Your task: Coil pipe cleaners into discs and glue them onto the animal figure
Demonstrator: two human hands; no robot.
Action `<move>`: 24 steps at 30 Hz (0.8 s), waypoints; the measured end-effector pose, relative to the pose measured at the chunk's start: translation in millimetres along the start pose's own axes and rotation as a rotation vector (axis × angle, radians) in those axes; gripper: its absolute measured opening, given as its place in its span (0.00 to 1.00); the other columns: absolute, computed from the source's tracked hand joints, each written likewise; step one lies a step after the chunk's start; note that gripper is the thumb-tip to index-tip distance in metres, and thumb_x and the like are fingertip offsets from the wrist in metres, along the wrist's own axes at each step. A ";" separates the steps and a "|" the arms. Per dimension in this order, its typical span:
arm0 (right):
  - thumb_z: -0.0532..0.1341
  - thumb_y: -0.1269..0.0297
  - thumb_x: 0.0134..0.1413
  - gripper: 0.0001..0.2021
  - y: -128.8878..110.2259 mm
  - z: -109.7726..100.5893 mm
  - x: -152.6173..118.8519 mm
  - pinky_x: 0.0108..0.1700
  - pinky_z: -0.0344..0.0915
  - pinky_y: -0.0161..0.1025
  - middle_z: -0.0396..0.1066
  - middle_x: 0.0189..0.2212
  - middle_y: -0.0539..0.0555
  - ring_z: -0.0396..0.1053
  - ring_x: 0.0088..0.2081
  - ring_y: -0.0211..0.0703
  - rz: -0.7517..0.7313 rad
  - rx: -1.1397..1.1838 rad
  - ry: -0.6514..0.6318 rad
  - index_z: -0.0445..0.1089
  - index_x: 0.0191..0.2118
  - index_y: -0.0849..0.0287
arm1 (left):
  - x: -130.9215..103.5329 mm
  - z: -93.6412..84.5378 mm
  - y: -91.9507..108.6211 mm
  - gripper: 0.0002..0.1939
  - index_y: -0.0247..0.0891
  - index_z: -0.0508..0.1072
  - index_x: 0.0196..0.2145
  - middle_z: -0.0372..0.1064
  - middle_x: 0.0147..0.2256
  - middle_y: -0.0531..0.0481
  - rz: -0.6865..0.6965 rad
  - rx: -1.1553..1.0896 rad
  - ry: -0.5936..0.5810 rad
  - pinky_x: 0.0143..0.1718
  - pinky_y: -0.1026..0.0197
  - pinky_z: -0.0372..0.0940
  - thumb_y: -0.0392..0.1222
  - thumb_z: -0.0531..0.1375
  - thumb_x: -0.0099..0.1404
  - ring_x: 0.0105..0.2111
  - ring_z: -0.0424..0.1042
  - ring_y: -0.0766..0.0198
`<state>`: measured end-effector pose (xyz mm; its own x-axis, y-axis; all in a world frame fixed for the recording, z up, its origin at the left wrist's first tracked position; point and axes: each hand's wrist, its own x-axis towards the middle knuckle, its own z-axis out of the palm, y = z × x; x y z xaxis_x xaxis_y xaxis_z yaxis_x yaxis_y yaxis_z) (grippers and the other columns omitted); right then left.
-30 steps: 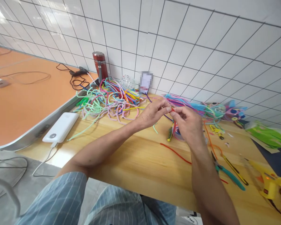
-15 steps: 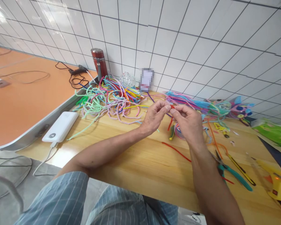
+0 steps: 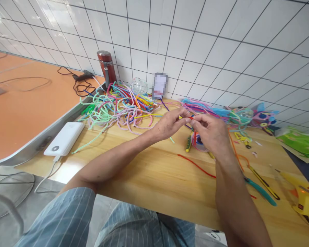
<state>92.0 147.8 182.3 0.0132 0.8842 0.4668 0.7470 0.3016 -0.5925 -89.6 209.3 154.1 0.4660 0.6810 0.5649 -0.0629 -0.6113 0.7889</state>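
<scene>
My left hand (image 3: 172, 122) and my right hand (image 3: 211, 132) meet above the wooden table (image 3: 154, 168), fingertips almost touching. Between them both pinch a red pipe cleaner (image 3: 195, 136), whose free end hangs down below the fingers. Most of the piece is hidden by my fingertips. Under my hands lie a round clear container (image 3: 199, 144) and a tool with a green-and-yellow handle (image 3: 188, 144). A second red pipe cleaner (image 3: 193, 164) rests on the wood nearer to me, its right end running behind my right forearm.
Bundles of coloured pipe cleaners (image 3: 128, 106) lie along the tiled wall, near a red flask (image 3: 106, 68) and a propped phone (image 3: 160, 85). A white power bank (image 3: 64, 139) is at left. Teal-handled pliers (image 3: 262, 192), a yellow craft knife (image 3: 264, 183) and a glue gun (image 3: 302, 199) lie at right.
My right hand has shifted slightly right, uncovering more of the round container. The red pipe cleaner's hanging end has swung to the right beneath my fingers. Both hands still pinch it.
</scene>
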 end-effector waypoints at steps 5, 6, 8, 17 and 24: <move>0.66 0.53 0.61 0.11 -0.2 0.6 -0.2 0.33 0.62 0.42 0.78 0.28 0.52 0.69 0.28 0.44 0.003 -0.006 -0.004 0.79 0.32 0.54 | -2.1 3.2 1.6 0.13 0.38 0.71 0.33 0.69 0.32 0.51 0.011 -0.065 0.031 0.37 0.61 0.59 0.49 0.64 0.69 0.33 0.65 0.64; 0.66 0.53 0.61 0.12 -1.0 1.4 -0.3 0.33 0.63 0.42 0.78 0.28 0.52 0.69 0.28 0.44 0.009 0.007 0.001 0.79 0.32 0.54 | -3.0 5.2 0.9 0.14 0.38 0.71 0.33 0.68 0.31 0.51 -0.020 -0.118 0.052 0.36 0.61 0.58 0.51 0.65 0.69 0.32 0.64 0.65; 0.66 0.53 0.61 0.12 -3.0 3.6 -0.8 0.33 0.63 0.41 0.78 0.29 0.52 0.69 0.28 0.43 0.025 0.050 0.014 0.79 0.33 0.55 | -5.1 10.2 -1.4 0.17 0.38 0.70 0.34 0.66 0.30 0.53 -0.095 -0.243 0.099 0.33 0.62 0.57 0.54 0.65 0.69 0.30 0.61 0.67; 0.66 0.58 0.59 0.09 -2.9 6.7 -3.6 0.30 0.60 0.40 0.75 0.26 0.50 0.67 0.25 0.40 0.044 0.052 0.052 0.76 0.31 0.55 | -4.7 17.1 -7.4 0.21 0.38 0.71 0.36 0.62 0.26 0.58 -0.260 -0.461 0.085 0.26 0.63 0.51 0.58 0.70 0.62 0.23 0.55 0.72; 0.65 0.62 0.57 0.06 -5.2 -0.8 -3.0 0.32 0.61 0.41 0.77 0.27 0.52 0.68 0.27 0.42 -0.069 -0.093 0.037 0.77 0.31 0.54 | 4.6 -1.3 -12.1 0.18 0.35 0.74 0.32 0.69 0.29 0.53 -0.123 -0.295 -0.020 0.29 0.62 0.53 0.53 0.72 0.61 0.27 0.61 0.70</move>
<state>88.6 143.3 184.5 -0.0170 0.8485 0.5289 0.8052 0.3252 -0.4959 -87.8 220.3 147.5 0.5034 0.7326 0.4581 -0.2565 -0.3795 0.8889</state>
